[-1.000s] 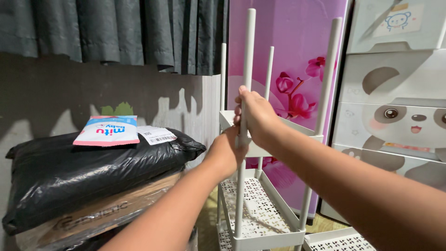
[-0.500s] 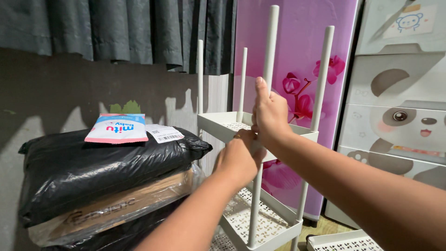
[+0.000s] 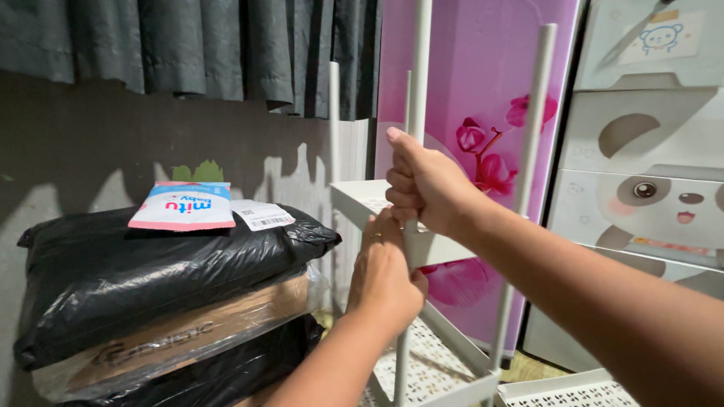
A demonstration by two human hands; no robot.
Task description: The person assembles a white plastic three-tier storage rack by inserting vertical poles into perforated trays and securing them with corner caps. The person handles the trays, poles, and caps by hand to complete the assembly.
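A white plastic shelf rack stands in front of me, with thin upright poles [image 3: 532,128] and perforated trays. My right hand [image 3: 424,181] is closed around the nearest pole [image 3: 419,68] just above the upper tray [image 3: 354,197]. My left hand [image 3: 386,271] sits right below it, gripping the front corner of that tray where the pole passes through. A lower tray [image 3: 452,362] shows beneath my arms.
At the left, a black plastic bag [image 3: 151,264] lies on a wrapped cardboard box [image 3: 181,335], with a small pink and blue packet [image 3: 182,205] on top. Behind stand dark curtains [image 3: 188,45], a pink flowered cabinet [image 3: 483,90] and a panda-patterned drawer unit [image 3: 648,173]. Another loose tray [image 3: 566,392] lies bottom right.
The rack has turned and shifted slightly, and the view has moved closer. My right hand has closed more firmly around the pole; my left hand has dropped a little under the tray corner.
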